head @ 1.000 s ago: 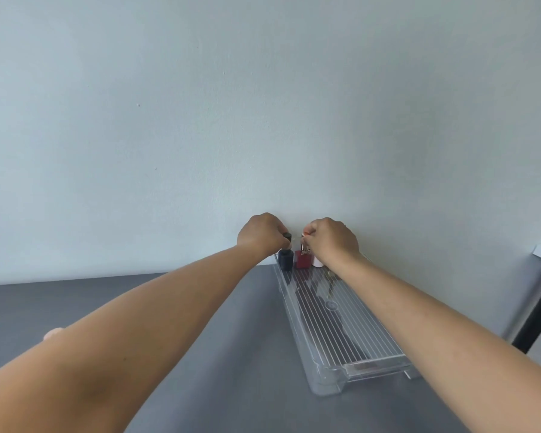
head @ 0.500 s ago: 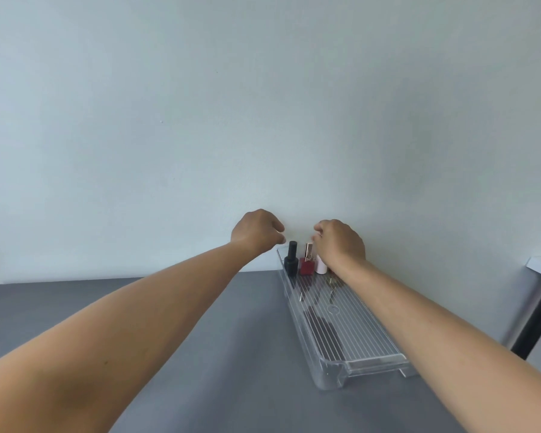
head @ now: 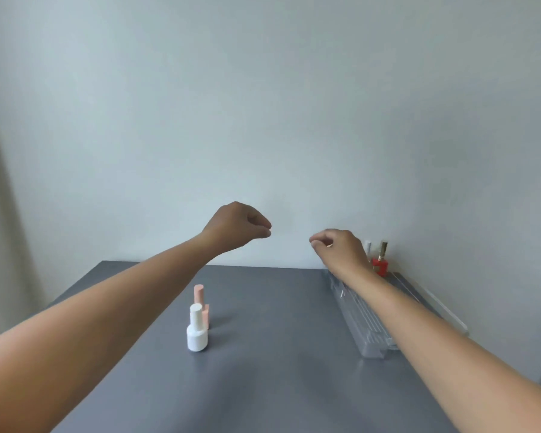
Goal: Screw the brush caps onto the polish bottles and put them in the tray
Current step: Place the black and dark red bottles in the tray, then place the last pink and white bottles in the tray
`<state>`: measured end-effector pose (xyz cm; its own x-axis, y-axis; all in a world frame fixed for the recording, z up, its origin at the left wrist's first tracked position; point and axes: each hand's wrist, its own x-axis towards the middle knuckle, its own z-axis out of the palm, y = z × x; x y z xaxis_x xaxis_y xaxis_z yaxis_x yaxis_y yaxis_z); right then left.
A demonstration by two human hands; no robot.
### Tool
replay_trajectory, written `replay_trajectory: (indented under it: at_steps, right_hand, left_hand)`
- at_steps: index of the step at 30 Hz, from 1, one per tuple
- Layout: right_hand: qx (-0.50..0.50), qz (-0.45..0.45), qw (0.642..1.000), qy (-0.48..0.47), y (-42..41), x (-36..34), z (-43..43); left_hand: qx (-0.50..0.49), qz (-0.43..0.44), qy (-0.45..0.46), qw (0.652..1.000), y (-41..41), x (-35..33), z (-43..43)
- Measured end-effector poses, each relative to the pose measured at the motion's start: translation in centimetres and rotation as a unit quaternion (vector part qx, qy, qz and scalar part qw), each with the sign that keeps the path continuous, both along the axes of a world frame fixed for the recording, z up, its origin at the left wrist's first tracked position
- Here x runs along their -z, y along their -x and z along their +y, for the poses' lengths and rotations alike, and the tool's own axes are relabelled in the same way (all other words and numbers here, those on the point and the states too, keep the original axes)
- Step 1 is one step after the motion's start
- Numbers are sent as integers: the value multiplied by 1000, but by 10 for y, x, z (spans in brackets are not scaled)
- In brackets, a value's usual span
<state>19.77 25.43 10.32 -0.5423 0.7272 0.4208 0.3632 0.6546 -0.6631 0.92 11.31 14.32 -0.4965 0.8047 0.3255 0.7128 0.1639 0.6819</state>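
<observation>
A clear ribbed tray [head: 350, 310] lies on the right of the grey table. At its far end stands a red polish bottle [head: 380, 264] with a gold cap, and a pale cap [head: 368, 247] shows beside it; my right forearm hides the rest. A white capped bottle [head: 197, 330] and a peach capped bottle [head: 201, 304] stand near the table's middle. My left hand [head: 235, 225] hovers above the table with loosely curled fingers, holding nothing. My right hand [head: 339, 249] hangs over the tray's far end, fingers loosely curled and holding nothing.
The grey table [head: 272, 364] meets a plain pale wall at the back. A light curtain [head: 0, 232] hangs at the left edge.
Both hands have let go of the bottles in the tray and lifted away leftward. The view has swung left, bringing the white and peach bottles into sight.
</observation>
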Motion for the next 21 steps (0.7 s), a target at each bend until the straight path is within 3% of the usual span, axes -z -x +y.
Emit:
replay_trajectory:
  at_steps: [11, 21]
  right_hand:
    - [-125, 1, 986, 115, 44, 43, -131]
    - [-118, -48, 987, 100, 68, 78, -181]
  left_hand:
    - [-10, -75, 71, 995, 39, 51, -129]
    - [8, -130, 64, 989, 46, 85, -138]
